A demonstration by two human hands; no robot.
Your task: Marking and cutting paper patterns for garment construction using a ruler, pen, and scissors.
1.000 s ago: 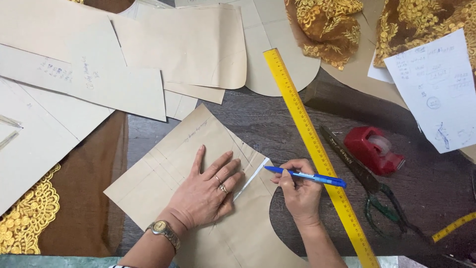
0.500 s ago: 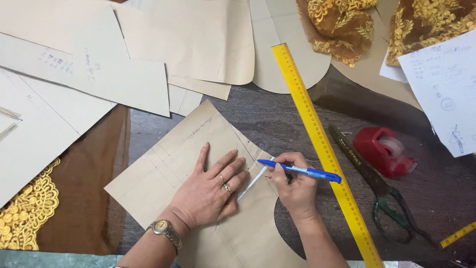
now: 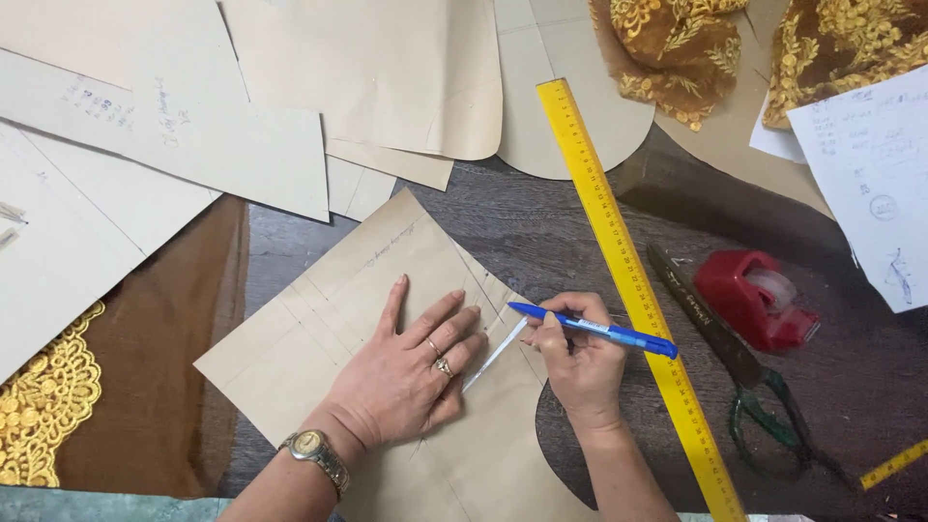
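Head view of pattern drafting on a dark desk. The left hand lies flat, fingers spread, pressing a tan paper pattern piece against the desk; it grips nothing. A ring shows on one finger and a wristwatch on the wrist. The right hand is curled closed around a blue pen, whose tip points left toward the pattern's pencilled lines. A thin pale strip, perhaps a small ruler, runs between the two hands; which hand steadies it cannot be told.

Compared with one second ago, the pen has tilted so that its tip sits nearer the paper's ruled lines, while the left hand has stayed planted, suggesting marking is under way.

A long yellow ruler lies diagonally just right of the right hand. Beyond it are scissors and a red tape dispenser.
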